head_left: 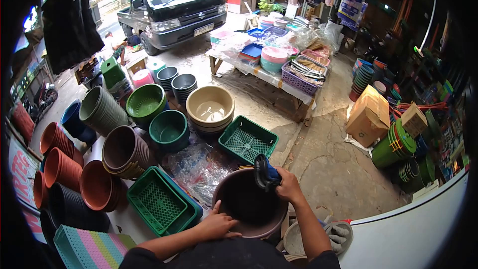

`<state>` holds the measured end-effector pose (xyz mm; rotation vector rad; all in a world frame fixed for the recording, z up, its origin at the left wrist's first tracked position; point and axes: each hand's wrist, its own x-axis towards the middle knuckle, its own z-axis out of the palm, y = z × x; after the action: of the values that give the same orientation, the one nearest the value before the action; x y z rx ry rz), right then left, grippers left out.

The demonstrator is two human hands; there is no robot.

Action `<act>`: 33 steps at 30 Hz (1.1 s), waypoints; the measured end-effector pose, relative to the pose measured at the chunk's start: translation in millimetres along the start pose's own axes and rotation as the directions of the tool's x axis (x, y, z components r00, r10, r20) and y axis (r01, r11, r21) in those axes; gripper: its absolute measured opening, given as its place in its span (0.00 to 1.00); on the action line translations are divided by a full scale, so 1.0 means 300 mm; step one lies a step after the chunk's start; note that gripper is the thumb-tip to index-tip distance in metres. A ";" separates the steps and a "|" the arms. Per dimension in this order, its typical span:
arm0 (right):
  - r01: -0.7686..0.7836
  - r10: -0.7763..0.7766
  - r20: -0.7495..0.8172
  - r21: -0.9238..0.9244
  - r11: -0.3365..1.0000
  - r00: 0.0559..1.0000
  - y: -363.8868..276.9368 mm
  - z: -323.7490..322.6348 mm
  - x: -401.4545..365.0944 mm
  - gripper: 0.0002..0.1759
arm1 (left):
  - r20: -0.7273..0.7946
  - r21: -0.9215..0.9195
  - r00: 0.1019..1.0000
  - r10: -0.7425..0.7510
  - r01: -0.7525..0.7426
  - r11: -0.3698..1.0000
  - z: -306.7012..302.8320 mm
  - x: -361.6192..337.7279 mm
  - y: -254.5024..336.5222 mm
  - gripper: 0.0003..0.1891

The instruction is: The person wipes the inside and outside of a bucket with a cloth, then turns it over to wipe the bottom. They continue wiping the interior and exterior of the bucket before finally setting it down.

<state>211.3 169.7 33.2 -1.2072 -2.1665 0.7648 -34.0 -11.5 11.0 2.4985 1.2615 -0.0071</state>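
A dark brown plastic tub (251,201) stands right in front of me, its mouth facing up and its inside in deep shadow. My left hand (216,225) rests on the tub's near left rim, fingers stretched over the inner side and thumb apart. Above the right side of the rim, my right hand (289,185) is closed around a blue-and-black hand tool (267,173). The tool's dark, rounded end points up and left; its exact kind is unclear. Beside my right forearm, a grey glove (339,236) lies on a pale container (297,239).
Green baskets (154,201) and a green crate (249,139) flank the tub, with crumpled clear plastic (196,169) between. Stacked pots (63,172) and basins (210,104) fill the left. A goods table (264,72), a cardboard box (368,117) and a parked pickup (174,7) stand farther off.
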 end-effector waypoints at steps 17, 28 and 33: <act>-0.281 0.376 -0.073 0.540 0.793 0.924 0.086 0.033 -0.015 0.27 | -0.191 -0.758 0.785 -0.590 0.264 0.597 0.008 0.063 -0.127 0.15; 0.315 -0.170 0.304 -0.533 0.785 0.937 -0.320 -0.004 -0.181 0.41 | 0.205 -0.795 0.660 -0.723 -0.318 -0.517 0.128 0.107 -0.146 0.34; 0.451 -0.298 0.355 -0.512 0.731 0.886 -0.272 0.054 -0.129 0.42 | -0.014 -0.968 0.684 -0.730 -0.193 -0.162 0.236 0.133 -0.126 0.29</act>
<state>171.4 96.6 71.9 -0.8918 -2.8679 0.0526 -29.0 18.9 -73.1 0.6222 1.2004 1.3023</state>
